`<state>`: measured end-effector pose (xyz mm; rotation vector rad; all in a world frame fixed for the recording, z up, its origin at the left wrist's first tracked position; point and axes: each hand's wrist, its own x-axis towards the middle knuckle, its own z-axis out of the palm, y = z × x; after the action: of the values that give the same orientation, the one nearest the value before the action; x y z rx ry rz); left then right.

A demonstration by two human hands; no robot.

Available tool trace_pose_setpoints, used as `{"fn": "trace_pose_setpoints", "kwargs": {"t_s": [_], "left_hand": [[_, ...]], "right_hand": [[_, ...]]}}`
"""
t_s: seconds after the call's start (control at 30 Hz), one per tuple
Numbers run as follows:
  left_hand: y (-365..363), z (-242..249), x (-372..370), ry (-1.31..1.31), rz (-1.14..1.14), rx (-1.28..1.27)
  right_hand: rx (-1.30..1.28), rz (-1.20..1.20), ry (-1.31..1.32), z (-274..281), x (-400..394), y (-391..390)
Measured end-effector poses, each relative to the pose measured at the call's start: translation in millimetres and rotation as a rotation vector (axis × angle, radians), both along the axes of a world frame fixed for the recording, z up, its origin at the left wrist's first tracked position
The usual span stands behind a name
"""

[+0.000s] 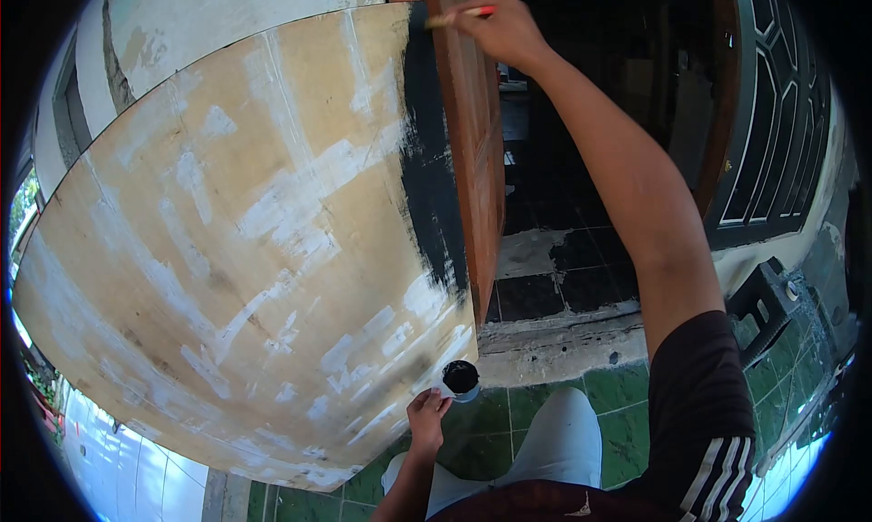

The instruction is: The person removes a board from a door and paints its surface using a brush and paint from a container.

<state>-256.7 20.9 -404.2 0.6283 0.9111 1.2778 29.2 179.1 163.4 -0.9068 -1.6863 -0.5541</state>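
My right hand (505, 34) grips a paintbrush (463, 15) with a red-tipped handle, its bristles at the top right edge of a large wooden board (300, 204). Down that edge runs a band of black paint (434, 159) with ragged brush marks. The rest of the board is bare tan wood with white filler patches. Low in front of me, my left hand (427, 418) has its fingers closed on the rim of a small cup of black paint (460, 377), held close to the board's lower right edge.
A brown wooden door (468, 141) stands just behind the board's right edge, beside a dark doorway. Below it is a rough concrete sill (554, 340) and a green tiled floor (627, 395). A dark plastic stool (767, 309) stands at the right.
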Motion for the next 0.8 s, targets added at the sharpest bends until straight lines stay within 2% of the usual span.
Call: {"fn": "trace_pose_setpoints", "kwargs": {"t_s": [0.07, 0.17, 0.23, 0.3, 0.4, 0.5, 0.6, 0.67, 0.77, 0.8], "left_hand": [[1.0, 0.6, -1.4, 0.016, 0.001, -0.005], [3.4, -0.7, -3.5, 0.034, 0.012, 0.0], [2.0, 1.2, -6.9, 0.029, 0.018, 0.004], [2.0, -3.2, -11.3, 0.015, 0.022, -0.003], [6.0, -7.9, -14.4, 0.012, 0.019, -0.002], [7.0, -6.3, -12.9, 0.032, 0.013, -0.001], [6.2, -2.9, -8.4, 0.031, 0.015, 0.014], [6.4, -0.5, -5.2, 0.026, 0.02, 0.02], [1.1, -2.0, -1.1, 0.025, 0.016, 0.007], [0.4, -2.2, 1.2, 0.021, 0.013, 0.006]], "right_hand": [[0.189, 0.16, 0.244, -9.6, 5.9, 17.0], [0.119, 0.162, 0.328, -56.6, -16.8, 7.1], [-0.034, 0.084, 0.115, -101.9, -23.9, -2.4], [-0.07, 0.228, 0.054, -141.6, -24.1, -4.3], [-0.528, 0.15, -0.224, -139.4, -9.1, -24.4], [-0.721, 0.168, -0.397, -99.0, -7.2, -20.6], [-0.427, 0.121, -0.329, -40.8, -15.1, -7.7], [-0.225, 0.079, -0.16, -12.6, -16.8, -2.6], [0.126, 0.147, 0.184, -9.8, -18.5, -6.0], [0.285, 0.208, 0.186, -24.5, -22.5, -6.5]]}}
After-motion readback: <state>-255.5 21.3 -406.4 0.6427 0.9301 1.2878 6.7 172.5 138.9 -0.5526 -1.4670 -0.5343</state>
